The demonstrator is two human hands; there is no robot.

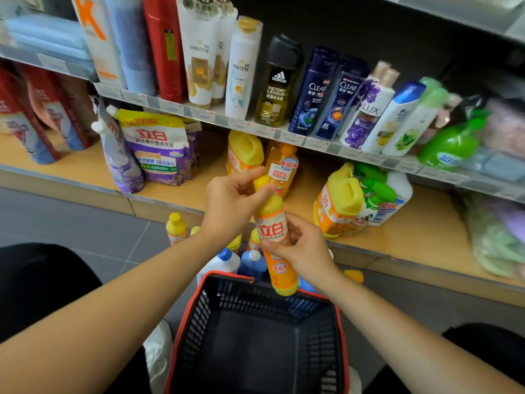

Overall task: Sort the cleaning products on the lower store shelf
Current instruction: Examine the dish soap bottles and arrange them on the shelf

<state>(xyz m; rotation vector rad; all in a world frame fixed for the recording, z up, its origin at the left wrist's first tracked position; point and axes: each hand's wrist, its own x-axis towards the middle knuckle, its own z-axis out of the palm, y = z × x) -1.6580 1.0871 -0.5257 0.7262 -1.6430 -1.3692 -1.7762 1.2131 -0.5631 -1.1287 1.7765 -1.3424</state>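
Store aisle, grey tile floor, wooden lower shelf point(412, 234) under an upper shelf of shampoo bottles point(284, 81). An orange dish soap bottle point(272, 231) with a yellow cap is held upright in the air, mid-frame, above the far rim of a red-rimmed black basket point(270, 302) and just in front of the shelf edge. The left hand point(230, 206) has its fingers curled round the cap and neck; the right hand point(301, 248) has its fingers wrapped round the label part. Part sorted, by the look of it: purple refill pouches point(159, 146) stand grouped at 10 o'clock from the bottle, a yellow jug point(244, 152) and a matching orange bottle point(281, 166) at 12 o'clock, another yellow jug point(338, 200) touching green-trigger spray bottles point(380, 194) at 2 o'clock. Still to do: this bottle needs a slot, likely by the orange one at 12. More wait on the floor between basket and shelf: a small yellow bottle point(176, 227) at 9 o'clock, a white bottle with blue cap point(224, 261) and a blue bottle point(252, 265) at 7 to 8 o'clock. Roughly halfway, I judge.
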